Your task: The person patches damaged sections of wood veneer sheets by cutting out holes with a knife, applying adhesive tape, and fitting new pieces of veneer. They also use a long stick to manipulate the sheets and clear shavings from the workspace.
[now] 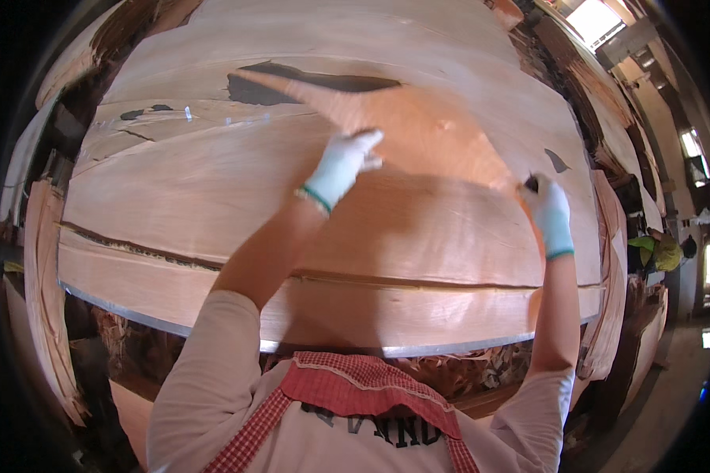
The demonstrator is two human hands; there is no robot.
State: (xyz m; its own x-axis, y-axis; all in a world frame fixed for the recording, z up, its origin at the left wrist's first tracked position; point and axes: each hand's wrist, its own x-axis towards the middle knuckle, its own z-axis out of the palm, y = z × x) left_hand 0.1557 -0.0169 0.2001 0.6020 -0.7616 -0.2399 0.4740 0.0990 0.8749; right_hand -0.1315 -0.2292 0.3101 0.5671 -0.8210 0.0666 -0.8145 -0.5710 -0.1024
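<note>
Two gloved hands work one torn veneer strip on the stacked sheets.
Left hand [343,167] lies flat, fingers spread, pressing the veneer strip [402,126]; right hand [548,213] is closed, pinching its near end beside a small dark tool [532,184]. Veneer sheets [213,205] cover the metal-edged table [134,317].

both arms stretched fwd, bare forearms, white gloves w/ green cuffs. left hand [341,167] palm down, fingers [368,140] spread flat. right hand [549,213] out to the side, fingers curled shut, pinching.
</note>
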